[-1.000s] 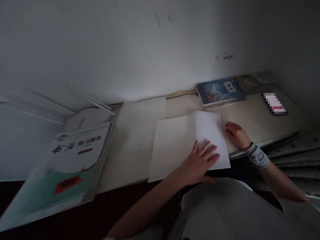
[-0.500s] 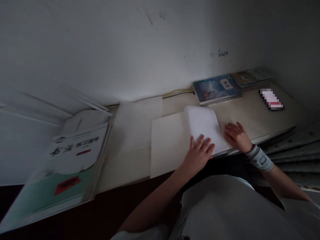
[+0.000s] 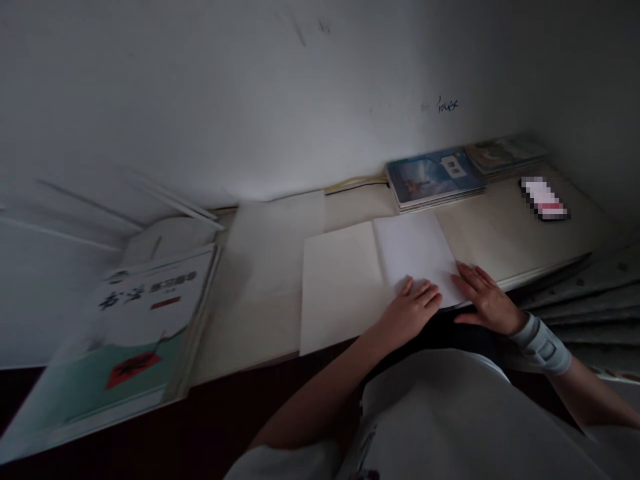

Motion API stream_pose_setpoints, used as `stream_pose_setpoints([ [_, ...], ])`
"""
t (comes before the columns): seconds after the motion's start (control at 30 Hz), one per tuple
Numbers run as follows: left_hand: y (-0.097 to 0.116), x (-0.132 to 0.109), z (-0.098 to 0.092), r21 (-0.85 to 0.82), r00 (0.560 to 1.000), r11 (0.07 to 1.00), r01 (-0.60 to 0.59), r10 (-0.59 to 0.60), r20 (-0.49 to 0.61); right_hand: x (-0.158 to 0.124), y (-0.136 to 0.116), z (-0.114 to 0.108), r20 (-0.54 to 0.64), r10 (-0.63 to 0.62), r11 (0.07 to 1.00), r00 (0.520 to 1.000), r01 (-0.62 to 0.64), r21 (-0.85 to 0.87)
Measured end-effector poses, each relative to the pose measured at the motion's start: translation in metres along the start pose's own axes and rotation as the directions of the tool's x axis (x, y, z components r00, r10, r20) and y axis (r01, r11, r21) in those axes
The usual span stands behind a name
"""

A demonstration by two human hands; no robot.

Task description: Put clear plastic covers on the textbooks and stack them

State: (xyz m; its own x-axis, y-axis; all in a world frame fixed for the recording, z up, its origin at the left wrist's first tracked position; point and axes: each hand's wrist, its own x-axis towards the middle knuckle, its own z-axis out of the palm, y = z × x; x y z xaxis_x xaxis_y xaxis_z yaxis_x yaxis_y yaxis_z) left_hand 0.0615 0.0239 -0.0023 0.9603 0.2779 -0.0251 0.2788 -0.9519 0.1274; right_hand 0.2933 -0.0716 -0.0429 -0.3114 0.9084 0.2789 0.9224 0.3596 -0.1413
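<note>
A white sheet of paper (image 3: 340, 287) lies on the beige desk (image 3: 500, 233), with its right part folded over into a smaller white flap (image 3: 413, 250). My left hand (image 3: 413, 310) rests flat on the near edge of that flap, fingers stretched out. My right hand (image 3: 485, 300) lies flat beside it at the flap's near right corner, fingers extended, a grey band on the wrist. Neither hand grips anything.
A large book with a green and white cover (image 3: 130, 327) lies at the left, over white sheets (image 3: 170, 237). A blue-covered stack of books (image 3: 433, 177) and another stack (image 3: 505, 153) sit by the wall. A small blurred object (image 3: 544, 198) lies at the right.
The folded flap has been pressed flatter. Both hands slid toward the near edge of the desk, the right hand moving from the desk onto the flap's corner.
</note>
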Motion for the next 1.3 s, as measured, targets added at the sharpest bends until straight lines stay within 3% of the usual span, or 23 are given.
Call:
stream_pose_setpoints([
  [0.13, -0.002, -0.002, 0.004, -0.045, 0.998, 0.999, 0.024, -0.027, -0.063, 0.004, 0.002, -0.006, -0.080, 0.061, 0.990, 0.995, -0.050, 0.135],
  [0.3, -0.006, -0.013, 0.012, -0.153, 0.961, 0.987, 0.056, -0.095, -0.262, 0.009, 0.002, -0.016, -0.128, 0.246, 0.924, 0.961, -0.192, 0.331],
  [0.4, -0.005, -0.014, 0.016, -0.230, 0.917, 0.969, 0.084, -0.166, -0.362, 0.012, -0.003, -0.018, -0.130, 0.250, 0.935, 0.960, -0.204, 0.291],
  [0.53, -0.001, -0.012, 0.016, -0.225, 0.886, 0.970, 0.088, -0.179, -0.427, 0.025, -0.027, -0.019, -0.050, 0.282, 0.958, 0.958, -0.279, 0.058],
  [0.73, -0.002, -0.021, 0.012, -0.003, 0.927, 0.997, 0.078, -0.074, -0.368, 0.042, -0.057, -0.020, 0.071, 0.423, 0.905, 0.903, -0.417, -0.080],
  [0.93, -0.006, -0.037, 0.012, 0.136, 0.946, 0.987, 0.083, -0.035, -0.322, 0.037, -0.058, -0.012, -0.012, 0.451, 0.889, 0.893, -0.450, -0.083],
  [1.3, -0.002, -0.038, 0.002, 0.107, 0.962, 0.976, 0.188, -0.161, -0.219, 0.042, -0.043, 0.014, -0.156, 0.428, 0.879, 0.890, -0.450, -0.158],
])
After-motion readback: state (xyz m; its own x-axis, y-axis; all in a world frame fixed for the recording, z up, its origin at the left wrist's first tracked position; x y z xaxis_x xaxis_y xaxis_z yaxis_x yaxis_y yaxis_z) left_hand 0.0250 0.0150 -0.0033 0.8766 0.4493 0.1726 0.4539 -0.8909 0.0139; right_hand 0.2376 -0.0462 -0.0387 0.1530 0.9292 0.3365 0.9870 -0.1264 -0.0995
